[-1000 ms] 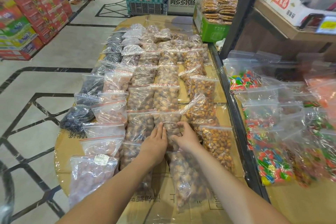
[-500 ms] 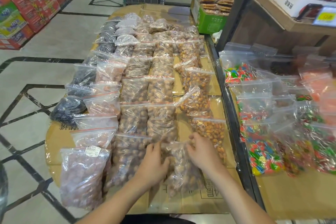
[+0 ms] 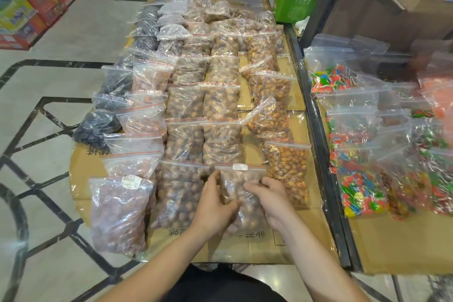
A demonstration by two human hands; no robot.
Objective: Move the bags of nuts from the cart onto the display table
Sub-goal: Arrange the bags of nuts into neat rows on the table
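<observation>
**Both hands on the nearest nut bag**

A clear bag of nuts (image 3: 241,193) lies at the near end of the display table (image 3: 316,240), with bare cardboard in front of it. The left hand (image 3: 213,206) grips its left side, fingers curled round it. The right hand (image 3: 272,200) grips its right side the same way. More bags of nuts (image 3: 186,103) lie in rows behind, touching. Bags of bright candy (image 3: 362,191) sit on the right, past a dark rail (image 3: 316,130). Open floor (image 3: 49,81) lies left.
</observation>
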